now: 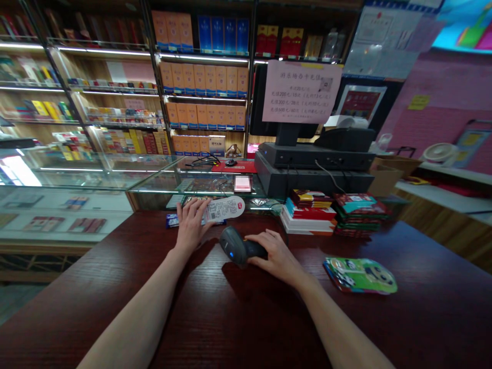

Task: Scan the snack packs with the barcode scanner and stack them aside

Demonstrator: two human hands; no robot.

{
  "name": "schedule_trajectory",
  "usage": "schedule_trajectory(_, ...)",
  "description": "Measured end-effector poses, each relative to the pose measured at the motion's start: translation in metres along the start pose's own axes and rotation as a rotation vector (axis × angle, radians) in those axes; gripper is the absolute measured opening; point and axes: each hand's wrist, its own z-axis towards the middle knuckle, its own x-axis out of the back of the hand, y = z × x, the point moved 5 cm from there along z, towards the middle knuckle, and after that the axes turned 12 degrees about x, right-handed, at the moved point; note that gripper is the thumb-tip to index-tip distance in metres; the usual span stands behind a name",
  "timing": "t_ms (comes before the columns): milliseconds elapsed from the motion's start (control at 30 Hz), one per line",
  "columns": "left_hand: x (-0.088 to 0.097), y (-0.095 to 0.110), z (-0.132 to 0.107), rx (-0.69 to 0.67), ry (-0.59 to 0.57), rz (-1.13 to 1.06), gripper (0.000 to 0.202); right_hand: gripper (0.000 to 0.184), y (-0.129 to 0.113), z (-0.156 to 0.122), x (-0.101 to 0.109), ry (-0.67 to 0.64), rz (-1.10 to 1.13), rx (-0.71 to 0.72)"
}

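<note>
My right hand (279, 256) is wrapped around the handle of a dark barcode scanner (234, 246), which has a blue light and its head pointing left. My left hand (192, 223) grips the left end of a flat, round-ended white package (226, 207) printed with small text and a red mark, thumb along its lower edge. Partly under that hand lies a blue packet (172, 221). To the right of the scanner, a green cartoon-printed package (361, 275) lies flat on the dark wooden counter (230, 328).
Stacked boxes and packets (309, 212) and green-brown packets (359, 210) stand at the counter's back right. Behind them is a cash register (315, 164) with a paper notice (302, 92). A glass display case (154, 182) borders the back; shelves of boxed goods (203, 79) line the wall.
</note>
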Motion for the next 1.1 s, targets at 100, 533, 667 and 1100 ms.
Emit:
schedule_trajectory(100,-0.001,0.000,0.000,0.001,-0.004,0.000,0.067,0.043,0.000,0.000,-0.001,-0.009,0.003,0.001)
schedule_trajectory(533,-0.006,-0.005,0.000,-0.021,0.022,0.009,0.064,0.048,0.001,-0.001,-0.006,-0.036,0.003,0.026)
schedule_trajectory(667,-0.006,-0.004,-0.001,-0.034,0.028,0.001,0.066,0.050,-0.001,-0.001,-0.012,-0.060,0.015,0.038)
schedule_trajectory(1100,-0.007,-0.003,-0.001,-0.056,0.033,0.003,0.069,0.050,-0.006,0.000,-0.018,-0.113,0.028,0.022)
